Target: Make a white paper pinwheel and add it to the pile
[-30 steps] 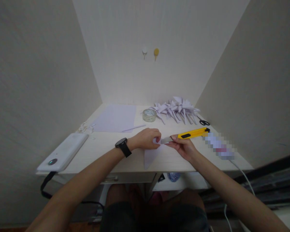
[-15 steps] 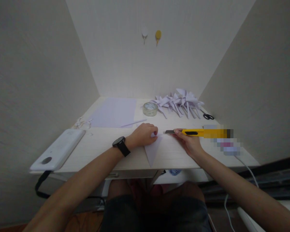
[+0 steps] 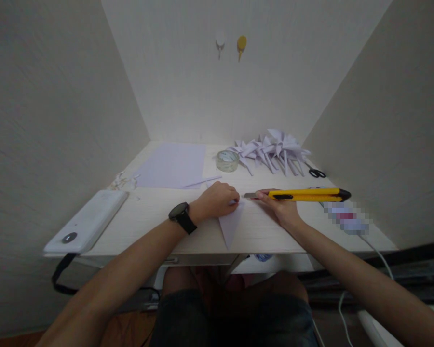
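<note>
My left hand (image 3: 219, 200), with a black watch on its wrist, rests closed on a folded piece of white paper (image 3: 232, 224) near the desk's front edge. The paper's pointed lower end shows below the fingers; its upper part is mostly covered. In my right hand (image 3: 280, 205) is a yellow utility knife (image 3: 305, 194), held level between thumb and fingers. Its blade is out and points left, close to my left fingertips. Whether the blade touches the paper I cannot tell.
Behind my hands stand a roll of clear tape (image 3: 227, 161) and a heap of paper pinwheels (image 3: 275, 149). Black-handled scissors (image 3: 316, 173) lie to the right, above a blurred phone-like device (image 3: 345, 217) with a cable. Leftward are a paper sheet (image 3: 169, 166), a thin paper stick (image 3: 202, 181) and a white box-shaped device (image 3: 87, 221).
The knife has shifted slightly left, bringing its blade nearer my left fingers. My left hand stays on the paper. The whole view has tilted a little.
</note>
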`<move>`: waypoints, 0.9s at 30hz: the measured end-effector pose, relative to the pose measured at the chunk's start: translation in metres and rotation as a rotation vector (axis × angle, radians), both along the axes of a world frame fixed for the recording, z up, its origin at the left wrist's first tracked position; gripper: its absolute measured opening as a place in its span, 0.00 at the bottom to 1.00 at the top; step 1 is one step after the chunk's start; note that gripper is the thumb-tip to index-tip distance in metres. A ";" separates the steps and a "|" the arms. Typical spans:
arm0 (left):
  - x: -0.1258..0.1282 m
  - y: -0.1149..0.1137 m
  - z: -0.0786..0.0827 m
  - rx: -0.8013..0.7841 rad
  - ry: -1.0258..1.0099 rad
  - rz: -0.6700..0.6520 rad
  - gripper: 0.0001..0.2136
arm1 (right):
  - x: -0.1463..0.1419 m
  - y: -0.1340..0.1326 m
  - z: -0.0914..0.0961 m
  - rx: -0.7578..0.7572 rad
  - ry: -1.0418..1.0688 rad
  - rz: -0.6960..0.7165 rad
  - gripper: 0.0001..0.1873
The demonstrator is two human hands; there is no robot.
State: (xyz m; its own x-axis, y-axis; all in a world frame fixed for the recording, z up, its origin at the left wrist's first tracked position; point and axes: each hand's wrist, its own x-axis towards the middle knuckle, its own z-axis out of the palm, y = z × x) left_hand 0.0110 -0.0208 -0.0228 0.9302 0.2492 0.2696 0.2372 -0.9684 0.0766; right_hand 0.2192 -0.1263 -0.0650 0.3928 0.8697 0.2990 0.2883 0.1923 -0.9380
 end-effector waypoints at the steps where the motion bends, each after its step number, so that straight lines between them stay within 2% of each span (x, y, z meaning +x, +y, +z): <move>1: 0.001 0.000 -0.002 -0.002 -0.018 0.027 0.07 | 0.000 -0.002 0.001 0.006 -0.010 0.004 0.14; 3: 0.002 0.000 -0.006 -0.042 -0.075 0.080 0.07 | -0.002 -0.006 0.003 0.009 0.006 0.083 0.14; 5: 0.003 0.002 -0.007 -0.117 -0.145 0.117 0.06 | -0.006 -0.007 0.008 -0.011 0.071 0.249 0.15; 7: 0.002 0.005 -0.006 -0.212 -0.212 0.115 0.05 | -0.009 -0.005 0.014 -0.043 0.155 0.419 0.16; 9: 0.000 0.009 -0.004 -0.338 -0.257 0.072 0.05 | -0.011 0.000 0.020 -0.069 0.213 0.529 0.15; 13: -0.005 0.018 0.001 -0.618 -0.256 -0.041 0.05 | -0.010 0.011 0.028 -0.055 0.187 0.633 0.14; 15: -0.006 0.019 0.001 -0.683 -0.209 -0.082 0.05 | -0.010 0.012 0.027 -0.077 0.160 0.665 0.14; 17: -0.007 0.018 0.000 -0.638 -0.153 -0.090 0.05 | -0.011 0.008 0.024 -0.132 0.151 0.686 0.15; 23: -0.004 0.003 -0.003 -0.308 -0.078 -0.088 0.03 | -0.016 -0.007 0.016 -0.227 0.158 0.718 0.16; 25: -0.003 0.000 -0.002 -0.259 -0.064 -0.112 0.03 | -0.014 -0.009 0.015 -0.223 0.171 0.660 0.17; 27: -0.003 -0.001 -0.002 -0.239 -0.055 -0.140 0.03 | -0.009 -0.008 0.014 -0.182 0.179 0.516 0.17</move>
State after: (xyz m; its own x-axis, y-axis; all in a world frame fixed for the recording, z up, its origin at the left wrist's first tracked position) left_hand 0.0083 -0.0218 -0.0248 0.9458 0.1814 0.2695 0.0912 -0.9445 0.3157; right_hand 0.2099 -0.1346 -0.0510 -0.0655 0.9934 0.0941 0.0337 0.0964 -0.9948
